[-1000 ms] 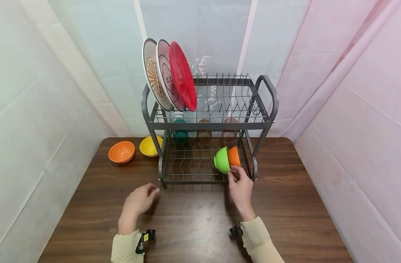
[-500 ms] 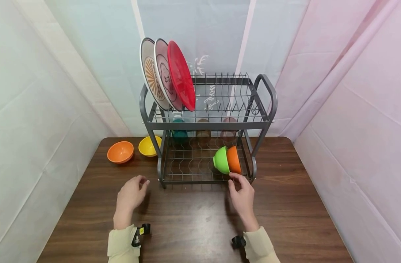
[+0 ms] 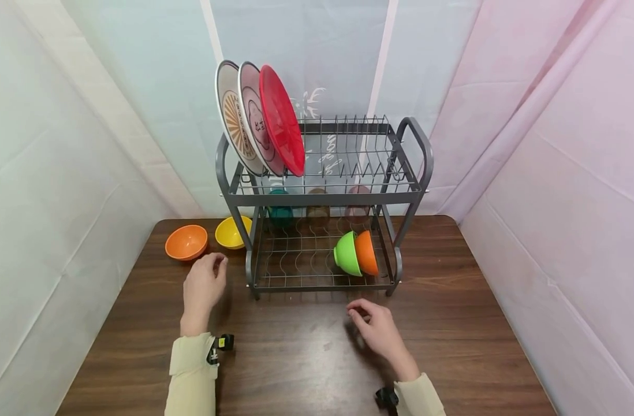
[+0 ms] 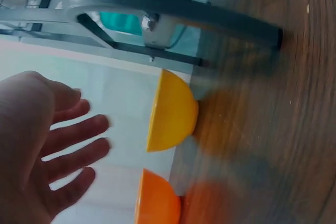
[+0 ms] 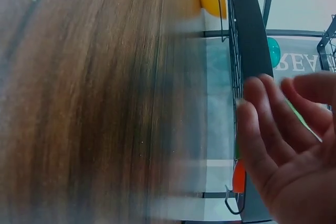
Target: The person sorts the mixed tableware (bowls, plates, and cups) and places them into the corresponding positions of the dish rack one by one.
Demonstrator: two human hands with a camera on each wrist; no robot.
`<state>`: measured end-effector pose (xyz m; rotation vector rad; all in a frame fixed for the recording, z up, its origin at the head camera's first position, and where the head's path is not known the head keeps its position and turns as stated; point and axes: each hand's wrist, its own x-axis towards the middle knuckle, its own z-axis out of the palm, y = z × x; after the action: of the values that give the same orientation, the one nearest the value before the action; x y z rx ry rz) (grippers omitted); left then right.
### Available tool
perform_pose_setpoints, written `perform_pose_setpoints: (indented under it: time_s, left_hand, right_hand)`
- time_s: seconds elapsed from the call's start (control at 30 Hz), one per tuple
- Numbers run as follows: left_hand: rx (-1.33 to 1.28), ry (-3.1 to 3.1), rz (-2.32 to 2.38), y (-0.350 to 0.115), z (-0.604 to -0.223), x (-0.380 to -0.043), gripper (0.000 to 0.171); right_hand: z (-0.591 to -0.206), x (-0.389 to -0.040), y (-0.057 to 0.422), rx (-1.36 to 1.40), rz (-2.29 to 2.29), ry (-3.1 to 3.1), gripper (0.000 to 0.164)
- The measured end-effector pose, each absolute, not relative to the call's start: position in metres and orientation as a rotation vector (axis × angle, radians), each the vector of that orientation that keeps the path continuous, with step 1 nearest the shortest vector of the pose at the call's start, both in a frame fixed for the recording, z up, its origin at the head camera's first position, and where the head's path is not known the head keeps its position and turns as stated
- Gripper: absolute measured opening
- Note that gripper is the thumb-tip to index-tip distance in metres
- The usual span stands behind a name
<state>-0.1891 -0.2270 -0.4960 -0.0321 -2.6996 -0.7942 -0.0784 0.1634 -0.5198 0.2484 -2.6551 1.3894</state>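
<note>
My left hand (image 3: 204,284) hovers over the table just in front of the orange bowl (image 3: 186,242) and the yellow bowl (image 3: 231,233), its fingers loosely bent and holding nothing. In the left wrist view the yellow bowl (image 4: 174,113) and orange bowl (image 4: 158,200) sit beyond the fingertips. My right hand (image 3: 377,329), also holding nothing, is in front of the rack, fingers relaxed. A green bowl (image 3: 347,255) and a second orange bowl (image 3: 366,253) stand tilted on their sides, side by side, at the right of the rack's lower shelf.
The two-tier dark metal dish rack (image 3: 317,200) stands at the table's back. Its upper tier holds a red plate (image 3: 282,119) and two patterned plates at the left. A teal glass (image 3: 280,215), a brown glass (image 3: 317,215) and a pink glass (image 3: 357,212) stand at the lower shelf's back.
My right hand has let go of the bowls at the rack and drawn back toward me. The left hand has moved left and forward, closer to the loose orange and yellow bowls.
</note>
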Motion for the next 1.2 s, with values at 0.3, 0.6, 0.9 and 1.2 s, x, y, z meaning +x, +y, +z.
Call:
perform_pose_setpoints:
  time_s: [0.3, 0.6, 0.9, 1.2]
  left_hand:
    - [-0.235, -2.51, -0.638, -0.224, -0.499, -0.226, 0.025]
    - [-0.361, -2.61, -0.552, -0.22, -0.514, -0.253, 0.037]
    - [-0.328, -2.785, -0.512, -0.217, -0.521, -0.258, 0.033]
    - [-0.324, -2.813, -0.494, -0.217, -0.523, -0.26, 0.021]
  right_hand:
    - [-0.525, -0.069, 0.173, 0.215, 1.425, -2.81, 0.011]
    - [-0.527, -0.059, 0.195, 0.043, 1.429, -2.769, 0.011]
    - [-0.534, -0.049, 0.213, -0.025, 1.254, -2.763, 0.012]
    - [-0.536, -0.042, 0.229, -0.002, 1.096, -2.659, 0.014]
